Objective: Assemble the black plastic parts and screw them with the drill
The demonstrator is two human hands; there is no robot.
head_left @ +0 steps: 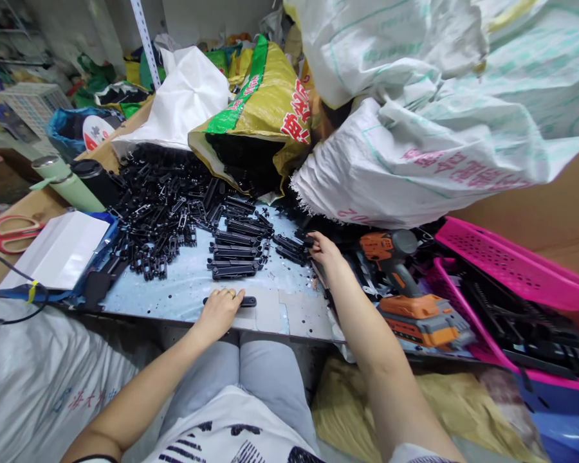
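Note:
My left hand [220, 308] rests palm down near the front edge of the metal work plate [183, 289], fingers curled over one long black plastic strip [248, 301] that lies flat there. My right hand [322, 247] reaches further back, its fingers closed on a black plastic part [307, 240] at the edge of the pile. Neat stacks of black strips [234, 254] lie between the two hands. A large loose heap of black plastic parts [164, 199] spreads over the back left of the plate.
An orange cordless drill [405, 289] lies right of my right arm. Pink plastic baskets [506, 263] hold more black parts. Woven sacks [415, 116] pile up behind. Red scissors [14, 233], a white box [58, 247] and a green bottle [65, 183] stand at left.

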